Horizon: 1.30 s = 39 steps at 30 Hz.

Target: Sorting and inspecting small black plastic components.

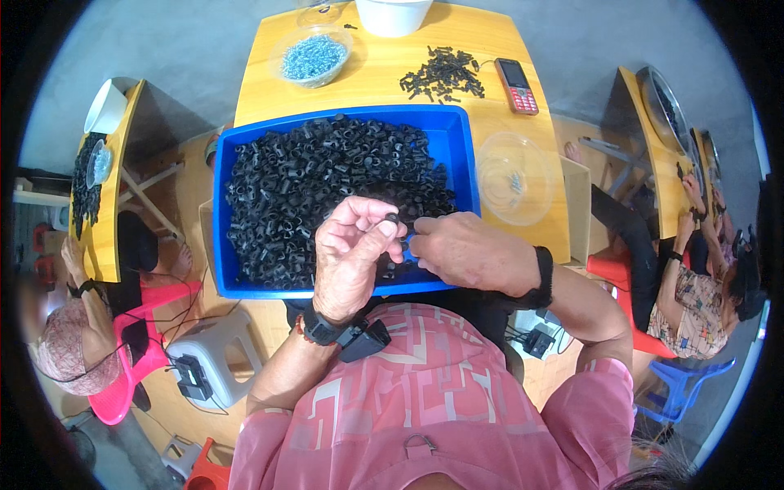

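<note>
My left hand point(351, 257) is over the near part of a blue tray point(467, 155), its thumb and forefinger pinched on a small black plastic part point(392, 218). Just to its right is my right hand point(482, 253), fingers curled and tips drawn together close to that part. Whatever those fingertips hold is too hidden to name. Loose black plastic parts point(327, 171), short and hollow-looking, fill most of the tray beneath both hands.
On the yellow table point(376, 73) are a bowl point(347, 69) of small bluish clear pieces, a heap of small black pieces point(445, 75), a mobile phone point(516, 84) and a white tub point(392, 16). A clear bowl point(535, 184) holds several pieces. People sit at tables on both sides.
</note>
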Motion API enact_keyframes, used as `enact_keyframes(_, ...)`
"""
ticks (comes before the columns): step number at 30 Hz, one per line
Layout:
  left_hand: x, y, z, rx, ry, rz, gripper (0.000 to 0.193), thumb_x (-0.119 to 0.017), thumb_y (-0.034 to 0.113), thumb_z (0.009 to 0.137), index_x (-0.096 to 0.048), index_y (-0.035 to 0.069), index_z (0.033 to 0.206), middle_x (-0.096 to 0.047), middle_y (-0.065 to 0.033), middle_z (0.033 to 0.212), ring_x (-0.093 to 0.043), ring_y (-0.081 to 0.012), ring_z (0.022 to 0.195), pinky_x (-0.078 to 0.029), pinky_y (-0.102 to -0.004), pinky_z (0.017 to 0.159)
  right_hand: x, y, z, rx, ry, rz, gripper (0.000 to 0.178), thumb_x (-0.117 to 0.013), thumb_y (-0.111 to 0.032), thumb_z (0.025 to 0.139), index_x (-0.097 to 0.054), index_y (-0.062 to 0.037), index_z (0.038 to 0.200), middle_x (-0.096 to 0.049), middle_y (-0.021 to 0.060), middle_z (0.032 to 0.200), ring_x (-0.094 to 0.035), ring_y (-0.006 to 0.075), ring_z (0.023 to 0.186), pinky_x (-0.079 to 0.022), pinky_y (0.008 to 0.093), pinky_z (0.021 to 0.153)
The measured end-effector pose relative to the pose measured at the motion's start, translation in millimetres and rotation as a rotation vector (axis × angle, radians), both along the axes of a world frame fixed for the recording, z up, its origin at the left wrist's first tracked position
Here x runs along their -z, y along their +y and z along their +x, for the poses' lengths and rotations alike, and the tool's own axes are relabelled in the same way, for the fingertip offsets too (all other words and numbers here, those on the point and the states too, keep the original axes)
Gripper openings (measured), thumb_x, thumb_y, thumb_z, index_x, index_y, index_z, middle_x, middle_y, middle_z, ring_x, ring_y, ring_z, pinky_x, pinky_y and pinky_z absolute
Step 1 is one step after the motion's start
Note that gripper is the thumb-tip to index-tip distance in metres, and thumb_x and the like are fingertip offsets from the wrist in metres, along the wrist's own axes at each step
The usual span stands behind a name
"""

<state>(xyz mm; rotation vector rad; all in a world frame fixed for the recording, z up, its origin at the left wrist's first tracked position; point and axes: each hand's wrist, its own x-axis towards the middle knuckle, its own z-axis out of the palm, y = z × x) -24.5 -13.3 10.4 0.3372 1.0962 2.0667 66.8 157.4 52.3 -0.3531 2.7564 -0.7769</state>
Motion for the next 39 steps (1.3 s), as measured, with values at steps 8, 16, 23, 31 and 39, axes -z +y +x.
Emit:
enact_keyframes(8,2.0,-1.2,0.4,0.019,0.007,-0.044,0.019,-0.067,0.008,0.091,-0.063,0.000,0.108,-0.069,-0.0115,0.091,-0.064,-0.0126,0.067,-0.054,-0.0274,0.061,12.6,-4.1,-3.4,0.087,-0.022,0.017,0.013,-0.062,-0.002,0.076,-0.063,0.0013,0.089,-0.062,0.0199,0.093,-0.065,0.0371,0.085,-0.053,0.0456,0.070)
enact_keyframes(16,1.3,-0.3,0.8,-0.006,0.024,-0.024,0.017,-0.067,0.006,0.091,-0.063,0.000,0.107,-0.068,-0.0114,0.092,-0.064,-0.0133,0.069,-0.054,-0.0273,0.062,-3.2,18.3,-0.6,0.453,0.060,-0.542,0.015,-0.070,-0.004,0.081,-0.060,-0.0005,0.093,-0.063,0.0115,0.081,-0.064,0.0225,0.071,-0.051,0.0337,0.064)
enact_keyframes(23,-3.3,0.3,1.5,-0.072,0.027,0.017,0.016,-0.066,0.008,0.092,-0.062,0.000,0.106,-0.066,-0.0098,0.090,-0.062,-0.0129,0.069,-0.054,-0.0268,0.063,2.7,11.4,-13.0,0.545,0.141,-0.474,0.013,-0.068,-0.003,0.083,-0.061,0.0014,0.093,-0.064,0.0161,0.082,-0.065,0.0305,0.075,-0.052,0.0372,0.066)
enact_keyframes(31,-0.6,-0.2,0.9,-0.057,0.014,-0.002,0.018,-0.067,0.010,0.092,-0.062,0.001,0.106,-0.066,-0.0097,0.090,-0.062,-0.0126,0.068,-0.054,-0.0271,0.062,0.3,12.5,-7.0,0.330,0.207,-0.130,0.010,-0.062,-0.003,0.080,-0.063,0.0010,0.090,-0.061,0.0179,0.086,-0.063,0.0365,0.085,-0.050,0.0445,0.072)
enact_keyframes(39,0.5,-0.4,0.8,-0.043,0.026,-0.020,0.020,-0.067,0.009,0.092,-0.063,0.000,0.109,-0.067,-0.0101,0.089,-0.063,-0.0129,0.068,-0.053,-0.0268,0.062,2.7,0.9,-0.7,-0.015,0.111,0.161,0.010,-0.061,-0.007,0.077,-0.062,-0.0017,0.086,-0.061,0.0139,0.083,-0.063,0.0334,0.081,-0.049,0.0434,0.069)
